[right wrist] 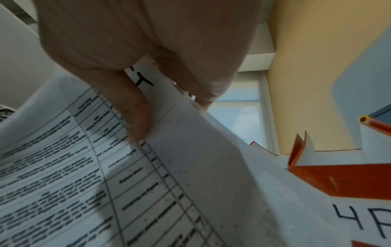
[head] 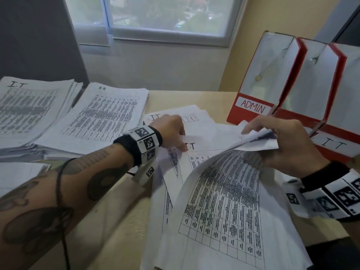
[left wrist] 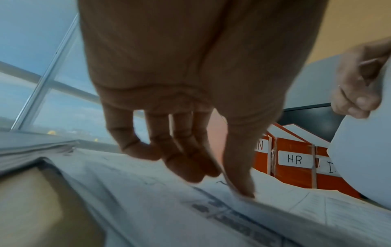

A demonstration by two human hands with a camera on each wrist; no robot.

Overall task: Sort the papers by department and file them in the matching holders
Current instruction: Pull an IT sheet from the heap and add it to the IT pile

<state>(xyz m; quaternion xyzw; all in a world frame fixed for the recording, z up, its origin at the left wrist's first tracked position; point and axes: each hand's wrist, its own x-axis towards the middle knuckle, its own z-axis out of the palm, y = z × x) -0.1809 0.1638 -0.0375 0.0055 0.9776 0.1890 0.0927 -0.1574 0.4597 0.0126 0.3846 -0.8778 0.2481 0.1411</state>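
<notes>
Visibly, holders [head: 253, 106] labelled ADMIN, HR, IT, sheet [right wrist: 148, 80] marked IT

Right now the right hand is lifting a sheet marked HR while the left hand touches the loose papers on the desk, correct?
Not quite. The sheet pinched by the right hand is marked IT, as the right wrist view shows. The left hand does touch the loose papers.

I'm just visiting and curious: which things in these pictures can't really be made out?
- HR holder: its label is hidden in the head view behind the right hand and the lifted sheet.
- ADMIN holder: in the left wrist view the left hand covers all but the label's last letters.
- Table text on the sheets: blurred in every view.
- Holder contents: not visible in any view.
- IT holder: cut off by the head view's right edge.
</notes>
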